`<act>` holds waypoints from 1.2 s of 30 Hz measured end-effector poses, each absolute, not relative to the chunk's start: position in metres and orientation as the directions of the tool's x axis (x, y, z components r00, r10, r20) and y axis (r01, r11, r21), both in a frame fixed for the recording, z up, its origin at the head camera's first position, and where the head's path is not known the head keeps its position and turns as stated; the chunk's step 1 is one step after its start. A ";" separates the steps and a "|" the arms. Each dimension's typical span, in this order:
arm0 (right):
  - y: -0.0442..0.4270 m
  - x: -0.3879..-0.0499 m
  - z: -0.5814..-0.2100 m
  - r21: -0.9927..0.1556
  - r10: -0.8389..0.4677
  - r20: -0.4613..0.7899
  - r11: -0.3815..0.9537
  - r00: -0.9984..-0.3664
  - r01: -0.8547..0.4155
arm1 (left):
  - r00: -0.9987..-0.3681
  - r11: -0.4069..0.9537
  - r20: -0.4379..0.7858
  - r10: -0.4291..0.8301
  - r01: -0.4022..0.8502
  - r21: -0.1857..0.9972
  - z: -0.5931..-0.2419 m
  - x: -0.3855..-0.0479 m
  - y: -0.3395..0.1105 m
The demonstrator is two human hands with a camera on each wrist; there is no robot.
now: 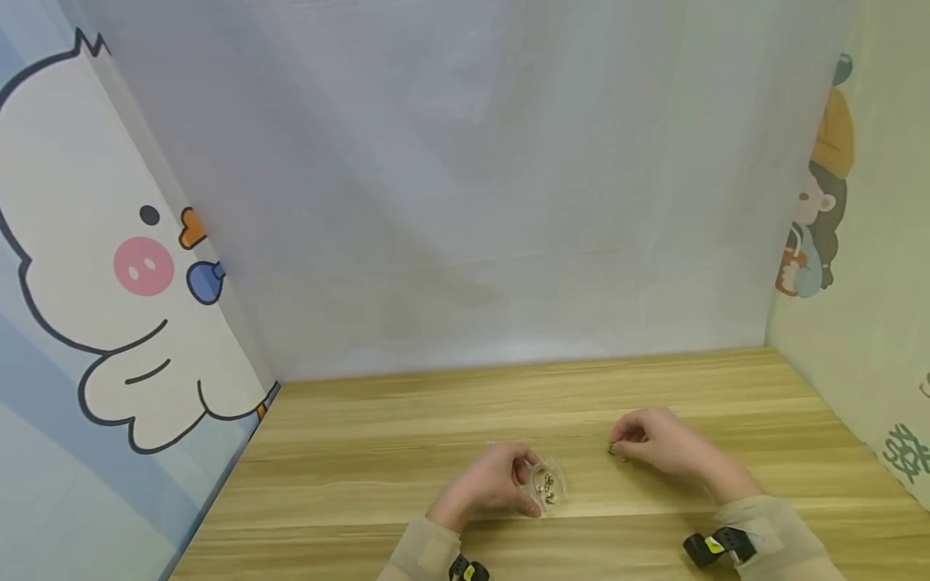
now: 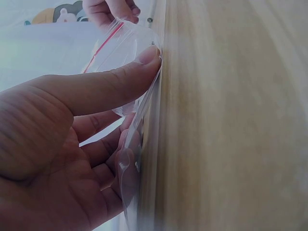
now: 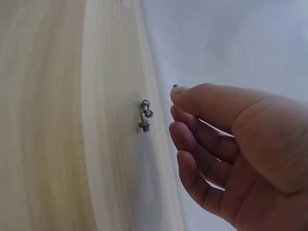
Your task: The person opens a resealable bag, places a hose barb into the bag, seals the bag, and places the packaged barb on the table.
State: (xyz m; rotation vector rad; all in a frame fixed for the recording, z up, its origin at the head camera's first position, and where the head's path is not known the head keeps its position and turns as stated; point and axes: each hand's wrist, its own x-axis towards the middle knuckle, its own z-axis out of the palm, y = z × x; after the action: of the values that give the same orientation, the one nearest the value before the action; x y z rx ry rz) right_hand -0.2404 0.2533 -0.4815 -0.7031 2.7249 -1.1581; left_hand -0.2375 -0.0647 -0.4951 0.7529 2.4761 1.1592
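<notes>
A clear plastic bag (image 1: 559, 478) with small metal screws (image 1: 548, 488) in it is held at its left side by my left hand (image 1: 497, 481). In the left wrist view the thumb of my left hand (image 2: 62, 134) presses on the bag (image 2: 113, 53), which has a red stripe. Farther right, my right hand (image 1: 672, 450) is low over the table. The right wrist view has a tiny metal piece (image 3: 175, 86) at the thumb tip of my right hand (image 3: 260, 139), apparently pinched. Beside those fingers several small metal screws (image 3: 145, 115) lie close together on the wood.
The wooden table (image 1: 378, 420) runs back to a pale grey curtain (image 1: 465, 202). A cartoon-printed panel (image 1: 80, 242) stands at the left and another printed panel (image 1: 872, 323) at the right. Each wrist wears a black strap-on device.
</notes>
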 end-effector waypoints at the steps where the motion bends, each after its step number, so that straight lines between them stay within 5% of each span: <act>1: 0.252 -0.240 -0.481 -0.700 -0.454 0.093 0.603 -0.886 -0.383 | -0.816 0.534 -0.050 0.576 0.330 0.778 -0.495 -0.237 -0.065; 36: 0.208 -0.230 -0.484 -0.645 -0.535 0.185 0.566 -0.824 -0.513 | -0.819 0.535 -0.071 0.569 0.303 0.788 -0.493 -0.235 -0.065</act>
State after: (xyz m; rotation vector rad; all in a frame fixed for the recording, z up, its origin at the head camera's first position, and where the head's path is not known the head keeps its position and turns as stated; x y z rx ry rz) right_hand -0.2303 0.2079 -0.4843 -0.9210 2.7521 -1.1181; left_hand -0.2354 -0.0650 -0.4925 0.7232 2.4570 1.1705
